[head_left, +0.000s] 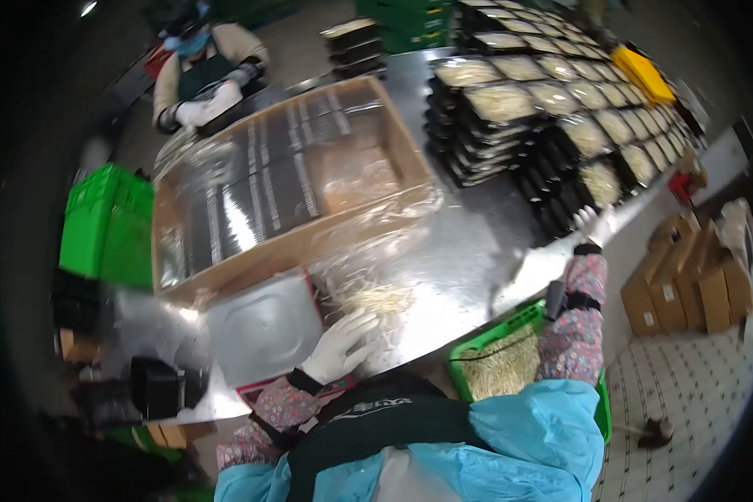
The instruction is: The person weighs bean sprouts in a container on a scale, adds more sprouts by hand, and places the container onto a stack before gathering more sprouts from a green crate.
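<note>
My left hand (340, 347), in a white glove, is open with its fingers stretched out beside a loose pile of bean sprouts (381, 299) on the steel table. Just left of it is a scale with a square metal pan (263, 330), and nothing lies on the pan. Out to the right, my right hand (594, 224), also gloved, has its fingers spread at the near edge of a black tray of sprouts (600, 182). That tray belongs to a row of stacked, filled trays (502, 105).
A cardboard box (293, 243) of black trays fills the table's middle. Below the table edge is a green crate (458, 368) of sprouts. Other things around include green bins (113, 226), black trays (159, 386), cartons (678, 280) and a yellow box (642, 74). A person (205, 71) stands across the table.
</note>
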